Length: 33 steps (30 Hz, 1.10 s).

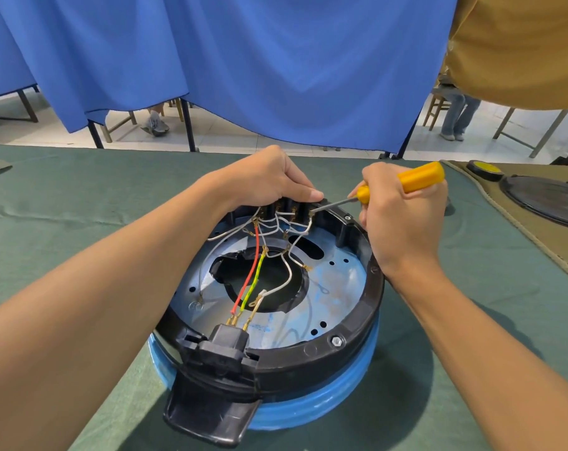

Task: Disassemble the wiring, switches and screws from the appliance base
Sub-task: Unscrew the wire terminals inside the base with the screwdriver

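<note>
Blue curtain [243, 60] hangs behind a table [81, 190] covered in dark green cloth, and in the head view the appliance base [367, 307] sits upside down at the middle of that cloth, a black ring over a blue ribbed body, with a black handle [208, 418] sticking out on the near side. Inside the ring a bluish metal plate carries loose wiring: a red wire [255, 265] and a yellow-green wire [255, 281] run from a black power socket [225, 340] at the near edge up toward a switch block [286, 208] at the far edge, and white wires [289, 275] loop between the terminals. A hex screw [337, 341] sits in the ring at the near right. The left hand [269, 177] grips the far rim of the base, fingers curled over the switch block and thumb laid along the top. The right hand [403, 219] is wrapped around the yellow handle of a screwdriver [419, 177], whose thin shaft slants down to a terminal just right of the left thumb. On the far right an olive mat [523, 177] holds a black round lid [549, 200] and a yellow-and-black tape roll [484, 169]
</note>
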Tool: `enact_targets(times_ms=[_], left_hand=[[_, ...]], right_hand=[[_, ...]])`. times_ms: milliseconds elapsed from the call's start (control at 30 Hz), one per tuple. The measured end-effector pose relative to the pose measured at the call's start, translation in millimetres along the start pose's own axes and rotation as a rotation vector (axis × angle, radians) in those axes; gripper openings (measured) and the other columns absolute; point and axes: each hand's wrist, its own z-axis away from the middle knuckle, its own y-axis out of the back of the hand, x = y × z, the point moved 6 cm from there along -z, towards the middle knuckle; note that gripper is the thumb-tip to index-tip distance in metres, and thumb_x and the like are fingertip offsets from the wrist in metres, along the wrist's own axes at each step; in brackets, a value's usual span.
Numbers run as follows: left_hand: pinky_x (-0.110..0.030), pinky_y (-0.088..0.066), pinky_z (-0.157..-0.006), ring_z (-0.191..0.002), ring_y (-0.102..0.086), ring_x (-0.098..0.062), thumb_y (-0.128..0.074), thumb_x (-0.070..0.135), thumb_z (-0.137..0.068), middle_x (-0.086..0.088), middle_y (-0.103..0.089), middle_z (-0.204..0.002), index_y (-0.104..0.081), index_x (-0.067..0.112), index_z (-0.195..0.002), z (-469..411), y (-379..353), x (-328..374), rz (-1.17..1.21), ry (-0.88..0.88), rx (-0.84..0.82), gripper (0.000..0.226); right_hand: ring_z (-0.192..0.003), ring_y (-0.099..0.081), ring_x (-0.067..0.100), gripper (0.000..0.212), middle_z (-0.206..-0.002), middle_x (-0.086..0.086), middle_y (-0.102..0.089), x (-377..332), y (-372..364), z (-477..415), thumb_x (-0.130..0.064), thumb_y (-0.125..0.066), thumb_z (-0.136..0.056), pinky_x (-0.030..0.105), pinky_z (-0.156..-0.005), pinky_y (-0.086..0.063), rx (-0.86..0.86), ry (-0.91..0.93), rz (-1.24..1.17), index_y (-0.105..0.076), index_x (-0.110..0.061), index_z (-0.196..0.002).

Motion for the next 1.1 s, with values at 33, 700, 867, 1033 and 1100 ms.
enact_targets(times_ms=[33, 700, 867, 1033, 1100], left_hand=[[-0.019, -0.042, -0.073, -0.066, -0.060, 0.012, -0.072, 0.037, -0.083, 0.023, -0.072, -0.076, -0.078, 0.035, -0.083, 0, 0, 0, -0.001, -0.001, 0.000, 0.007], [-0.031, -0.051, -0.091, -0.074, -0.062, -0.002, -0.076, 0.036, -0.080, 0.016, -0.075, -0.077, -0.077, 0.038, -0.072, 4, 1, 3, -0.017, 0.015, 0.041, 0.008], [-0.034, -0.051, -0.093, -0.071, -0.060, -0.001, -0.076, 0.032, -0.081, 0.018, -0.074, -0.076, -0.077, 0.037, -0.074, 3, 1, 2, -0.033, 0.013, 0.050, 0.009], [-0.027, -0.050, -0.083, -0.067, -0.058, 0.000, -0.075, 0.041, -0.079, 0.013, -0.075, -0.078, -0.077, 0.041, -0.073, 4, 2, 2, -0.028, 0.002, 0.039, 0.006], [-0.025, -0.049, -0.082, -0.068, -0.058, -0.002, -0.075, 0.043, -0.078, 0.012, -0.075, -0.078, -0.077, 0.043, -0.072, 4, 2, 1, -0.024, 0.004, 0.040, 0.006]], right_hand=[[-0.046, -0.039, 0.044, 0.038, -0.047, 0.025, -0.041, -1, 1, 0, -0.012, -0.053, -0.080, 0.043, -0.042, -0.038, 0.005, 0.015, 0.021, -0.043, 0.009, -0.050], [-0.034, -0.029, 0.014, 0.031, -0.043, 0.003, -0.040, 26, -29, -47, -0.003, -0.052, -0.075, 0.020, -0.044, -0.018, -0.208, -0.467, -0.134, -0.031, -0.016, -0.055], [-0.033, -0.026, 0.012, 0.030, -0.049, 0.008, -0.041, 24, -45, -56, -0.001, -0.050, -0.077, 0.020, -0.045, -0.020, -0.390, -0.535, -0.077, -0.030, -0.015, -0.060], [-0.038, -0.027, 0.014, 0.033, -0.047, 0.006, -0.040, 19, -36, -60, -0.004, -0.053, -0.078, 0.020, -0.044, -0.018, -0.405, -0.397, -0.086, -0.032, -0.014, -0.054], [-0.038, -0.028, 0.015, 0.035, -0.044, 0.004, -0.040, 14, -36, -60, -0.004, -0.054, -0.079, 0.020, -0.044, -0.019, -0.432, -0.340, -0.080, -0.033, -0.013, -0.052]])
